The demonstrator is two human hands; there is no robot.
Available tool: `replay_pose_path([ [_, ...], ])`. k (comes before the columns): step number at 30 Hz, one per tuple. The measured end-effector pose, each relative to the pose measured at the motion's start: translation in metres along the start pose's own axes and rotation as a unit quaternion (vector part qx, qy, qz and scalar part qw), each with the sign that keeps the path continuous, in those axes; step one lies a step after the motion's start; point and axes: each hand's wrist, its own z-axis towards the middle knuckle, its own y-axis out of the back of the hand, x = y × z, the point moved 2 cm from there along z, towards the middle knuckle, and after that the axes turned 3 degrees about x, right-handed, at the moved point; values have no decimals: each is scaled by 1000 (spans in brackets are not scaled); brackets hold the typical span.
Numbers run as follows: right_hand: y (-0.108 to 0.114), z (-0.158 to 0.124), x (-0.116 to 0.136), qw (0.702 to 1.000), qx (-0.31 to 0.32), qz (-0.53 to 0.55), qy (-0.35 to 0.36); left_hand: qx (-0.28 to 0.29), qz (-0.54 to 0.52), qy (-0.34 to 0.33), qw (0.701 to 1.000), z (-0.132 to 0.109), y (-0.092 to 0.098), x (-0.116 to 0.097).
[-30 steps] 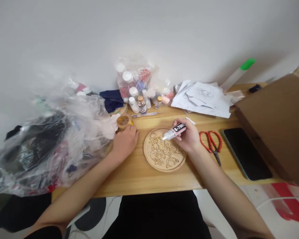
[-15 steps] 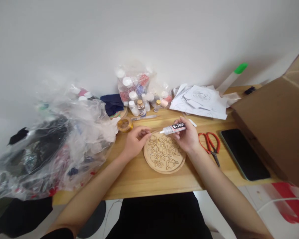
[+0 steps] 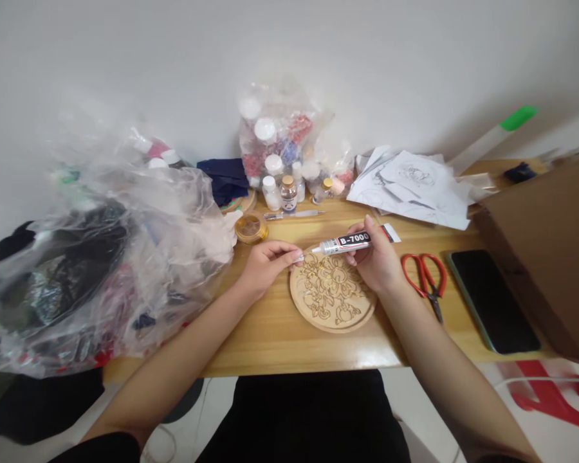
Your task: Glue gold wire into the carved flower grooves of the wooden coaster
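Observation:
My right hand (image 3: 376, 260) grips a glue tube labelled B-7000 (image 3: 343, 243), held level with its tip pointing left. Fingers of my left hand (image 3: 265, 265) are pinched together right at that tip, on something too small to name. Under both hands lies a round wooden disc (image 3: 331, 294) carved with a flower pattern, flat on the wooden table (image 3: 270, 334). A small gold spool (image 3: 249, 227) sits just beyond my left hand.
A big clear plastic bag of stuff (image 3: 91, 257) fills the left. Small bottles (image 3: 282, 190) and a bead bag stand at the back, papers (image 3: 415, 186) beside them. Red scissors (image 3: 427, 280), a dark phone (image 3: 492, 299) and a cardboard box (image 3: 550, 238) lie on the right.
My left hand left the gold spool and came to the glue tube's tip, fingers pinching. My right hand lifted the tube off the disc and turned it level.

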Motion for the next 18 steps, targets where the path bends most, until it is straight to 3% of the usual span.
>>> replay_pose_path([
  [18, -1, -4, -1, 1000, 15, -22, 7, -2, -13, 5, 1000, -2, -2, -2],
])
